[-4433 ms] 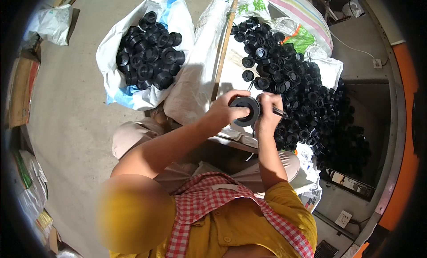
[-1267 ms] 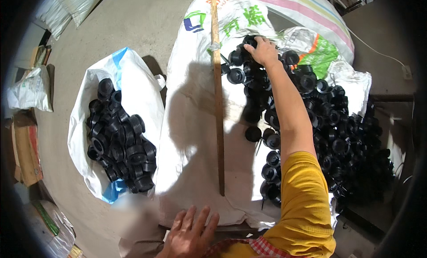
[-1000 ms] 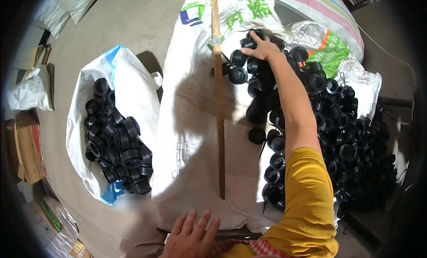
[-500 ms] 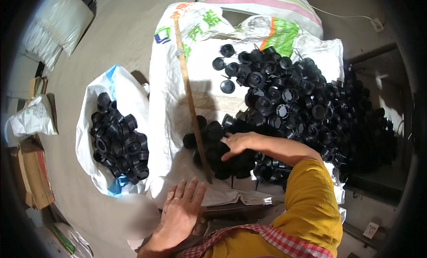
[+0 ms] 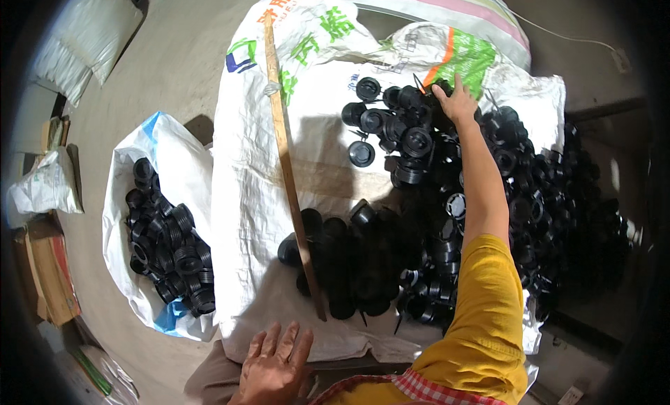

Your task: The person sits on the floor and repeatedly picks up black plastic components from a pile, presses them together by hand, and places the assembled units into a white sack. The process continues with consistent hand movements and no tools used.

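Observation:
A heap of black round plastic caps, some with thin stems, covers much of the white woven sack spread before me. My right hand reaches over to the far edge of the heap, its thumb and fingers apart, touching or just above the caps there. Beside the near edge of the sack, my left hand has its fingers outstretched and holds nothing. A thin wooden stick lies lengthwise on the sack. At its right, near me, sits a shadowed cluster of the same caps.
Left of the sack stands an open white bag partly filled with black caps. A striped bulging sack lies at the far side. Cardboard and a small white bag are at the far left.
My right hand has moved from the near cluster, away from me and rightward, to the far edge of the heap. My left hand has shifted slightly nearer to me. The whole view has shifted a little.

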Motion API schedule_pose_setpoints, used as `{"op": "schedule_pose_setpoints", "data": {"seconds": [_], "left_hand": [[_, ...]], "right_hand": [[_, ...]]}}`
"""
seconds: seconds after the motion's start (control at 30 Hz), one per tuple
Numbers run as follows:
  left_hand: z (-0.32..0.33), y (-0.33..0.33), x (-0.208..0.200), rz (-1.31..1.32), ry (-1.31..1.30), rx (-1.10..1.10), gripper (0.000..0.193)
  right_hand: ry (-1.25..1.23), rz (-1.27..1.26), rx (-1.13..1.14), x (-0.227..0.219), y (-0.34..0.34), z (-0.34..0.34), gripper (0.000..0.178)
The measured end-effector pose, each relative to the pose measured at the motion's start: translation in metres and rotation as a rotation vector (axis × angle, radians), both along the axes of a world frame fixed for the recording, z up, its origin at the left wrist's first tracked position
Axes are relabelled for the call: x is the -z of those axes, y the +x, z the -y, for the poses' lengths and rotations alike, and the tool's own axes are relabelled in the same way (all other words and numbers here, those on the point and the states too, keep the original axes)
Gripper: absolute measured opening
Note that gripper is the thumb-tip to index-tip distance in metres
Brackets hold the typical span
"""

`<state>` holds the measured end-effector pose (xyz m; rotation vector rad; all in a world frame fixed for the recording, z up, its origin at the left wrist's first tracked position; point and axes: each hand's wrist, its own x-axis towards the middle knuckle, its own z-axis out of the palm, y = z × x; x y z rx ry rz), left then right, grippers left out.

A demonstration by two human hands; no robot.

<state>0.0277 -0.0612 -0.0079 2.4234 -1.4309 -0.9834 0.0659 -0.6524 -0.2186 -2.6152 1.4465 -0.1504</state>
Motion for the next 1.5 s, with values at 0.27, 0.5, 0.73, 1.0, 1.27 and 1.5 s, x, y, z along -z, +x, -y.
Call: {"op": "schedule_pose_setpoints", "data": {"seconds": [0.27, 0.5, 0.73, 1.0, 1.27, 1.5], "left_hand": [[0.014, 0.005, -0.001, -0.037, 0.041, 0.036, 0.053], [0.000, 0.005, -0.006, 0.121, -0.105, 0.143, 0.052], [-0.022, 0.002, -0.001, 0.102, -0.055, 0.082, 0.059], [-0.041, -0.005, -0.001, 0.111, -0.118, 0.135, 0.058], [-0.057, 0.019, -0.012, 0.094, -0.168, 0.028, 0.051], [-0.049, 0.005, -0.003, -0.047, -0.566, -0.075, 0.075]], "right_hand": [[0.434, -0.463, -0.407, 0.010, 0.030, -0.047, 0.080], [0.386, -0.811, -0.545, -0.056, 0.014, -0.199, 0.082], [0.663, -0.835, -0.652, -0.044, -0.040, -0.324, 0.089], [0.564, -0.684, -0.753, -0.045, -0.111, -0.404, 0.078], [0.300, -0.215, -0.552, -0.063, -0.159, -0.438, 0.028], [0.499, 0.610, -0.223, -0.159, -0.218, -0.453, 0.015]]}}
